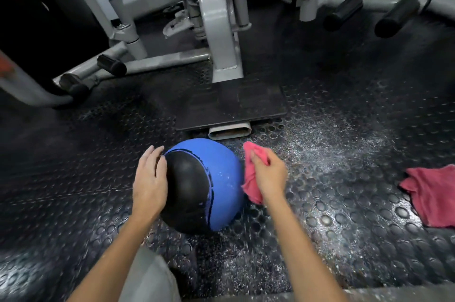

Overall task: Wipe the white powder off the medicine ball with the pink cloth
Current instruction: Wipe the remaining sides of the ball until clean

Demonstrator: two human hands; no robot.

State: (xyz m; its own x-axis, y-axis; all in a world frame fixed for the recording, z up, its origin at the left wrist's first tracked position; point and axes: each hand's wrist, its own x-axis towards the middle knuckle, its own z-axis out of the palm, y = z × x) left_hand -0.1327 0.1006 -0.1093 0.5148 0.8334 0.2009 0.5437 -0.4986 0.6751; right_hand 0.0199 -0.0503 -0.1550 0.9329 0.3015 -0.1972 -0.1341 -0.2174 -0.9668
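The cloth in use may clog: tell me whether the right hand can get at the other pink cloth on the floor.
Probably yes: only open floor lies between the right hand and the spare cloth to its right. But that hand grips a pink cloth.

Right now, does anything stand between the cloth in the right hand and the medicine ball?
Nothing visible does. The right hand holds the pink cloth directly beside the blue side of the medicine ball. The left hand rests on its black side, and a second cloth lies apart on the floor.
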